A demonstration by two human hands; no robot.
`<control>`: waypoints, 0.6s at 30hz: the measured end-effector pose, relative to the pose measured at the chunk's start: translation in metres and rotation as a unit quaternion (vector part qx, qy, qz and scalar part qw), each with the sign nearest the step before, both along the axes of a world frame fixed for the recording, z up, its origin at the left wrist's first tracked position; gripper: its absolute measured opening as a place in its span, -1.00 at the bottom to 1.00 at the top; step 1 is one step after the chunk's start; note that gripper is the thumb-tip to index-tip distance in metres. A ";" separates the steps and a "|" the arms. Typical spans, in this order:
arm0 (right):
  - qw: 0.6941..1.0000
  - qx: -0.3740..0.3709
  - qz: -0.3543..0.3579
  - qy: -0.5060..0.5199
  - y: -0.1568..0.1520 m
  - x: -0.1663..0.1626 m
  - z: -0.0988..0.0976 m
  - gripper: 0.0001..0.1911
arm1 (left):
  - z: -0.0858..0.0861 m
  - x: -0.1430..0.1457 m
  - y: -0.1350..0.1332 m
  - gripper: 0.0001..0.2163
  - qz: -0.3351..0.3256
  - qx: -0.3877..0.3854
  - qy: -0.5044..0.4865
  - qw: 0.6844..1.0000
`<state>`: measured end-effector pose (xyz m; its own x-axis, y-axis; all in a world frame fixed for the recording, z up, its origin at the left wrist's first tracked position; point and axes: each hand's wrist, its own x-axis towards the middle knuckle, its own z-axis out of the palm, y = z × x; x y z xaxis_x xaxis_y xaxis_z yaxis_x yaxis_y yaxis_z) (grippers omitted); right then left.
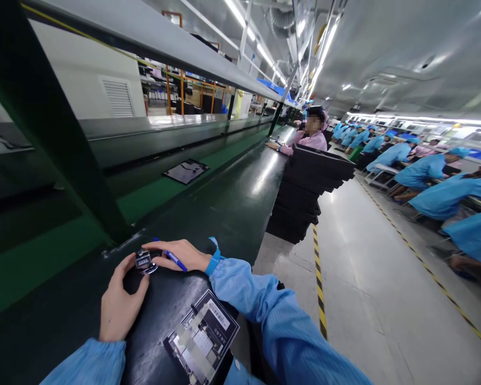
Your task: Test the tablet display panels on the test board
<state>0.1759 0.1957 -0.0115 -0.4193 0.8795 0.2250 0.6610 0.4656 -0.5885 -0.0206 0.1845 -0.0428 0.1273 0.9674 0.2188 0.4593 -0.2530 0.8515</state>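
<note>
My left hand (122, 302) is curled, with thumb and forefinger around a small dark block with a pale marked face and a shiny rounded rim (143, 261); its exact kind is unclear. My right hand (180, 252) reaches the same block from the other side, its fingertips at the top and edge. A blue pen (175, 260) is tucked between the fingers of that hand. Nearer my body lies an opened tablet-like device (203, 338), its circuit board, tape strips and dark battery with a white barcode label facing up.
A flat dark panel (186, 171) lies on the green conveyor strip beside the dark bench (224, 214). A green post (64, 133) rises close on the left. Black trays (300, 187) stand stacked at the bench's right edge, near a co-worker in pink (315, 140).
</note>
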 end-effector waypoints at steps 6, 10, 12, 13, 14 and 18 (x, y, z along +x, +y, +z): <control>1.000 -0.004 -0.017 0.006 0.001 -0.003 0.000 -0.29 | 0.003 -0.001 0.001 -0.37 0.019 0.004 0.051 0.999; 1.000 0.003 -0.013 -0.019 0.005 -0.003 -0.007 -0.29 | 0.003 -0.001 0.001 -0.43 0.036 -0.008 0.046 0.998; 1.000 0.006 -0.006 -0.028 0.006 -0.001 -0.009 -0.38 | 0.002 0.000 0.000 -0.47 0.031 0.015 0.022 0.999; 1.000 0.011 -0.002 -0.025 0.006 -0.001 -0.009 -0.42 | 0.001 0.001 -0.001 -0.49 0.028 0.033 0.010 0.999; 1.000 0.018 0.001 -0.020 0.006 0.000 -0.010 -0.44 | 0.001 0.001 -0.002 -0.50 0.025 0.050 -0.001 0.998; 0.999 0.039 -0.004 0.002 0.006 0.000 -0.010 -0.44 | 0.001 0.002 -0.004 -0.53 0.013 0.089 -0.025 0.996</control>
<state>0.1762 0.2015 -0.0214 -0.4111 0.8626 0.2947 0.6629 0.5048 -0.5529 -0.0185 0.1803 -0.0414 0.0877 0.9155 0.3926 0.4261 -0.3907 0.8160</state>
